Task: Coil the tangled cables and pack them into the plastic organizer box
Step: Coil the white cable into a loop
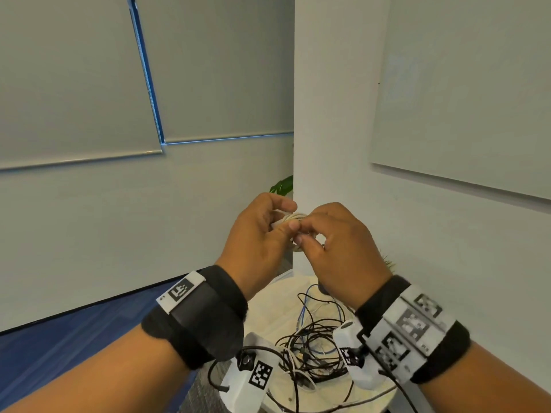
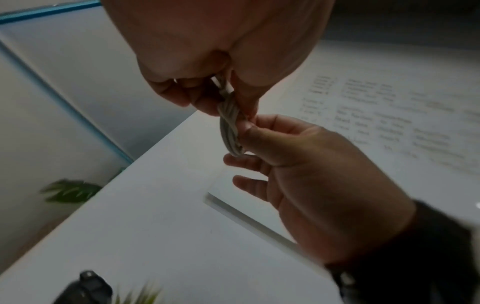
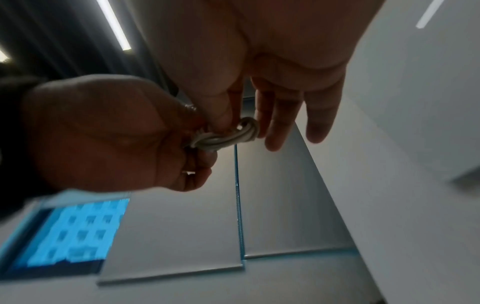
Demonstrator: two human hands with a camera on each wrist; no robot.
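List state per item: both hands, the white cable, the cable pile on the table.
left hand: raised, fingers curled, pinching the white cable.
right hand: raised, thumb and forefinger pinching the same cable, other fingers loosely extended.
white cable: wound into a small tight coil, held between both hands above the table, one end wrapped round the bundle.
cable pile: dark, white and blue cables, still tangled, lying on the round table.

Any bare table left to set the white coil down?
Bare patch: far-left table, between the left wrist and the tangle of cables. Centre and near edge are crowded. Both the left hand and right hand pinch the white coil.
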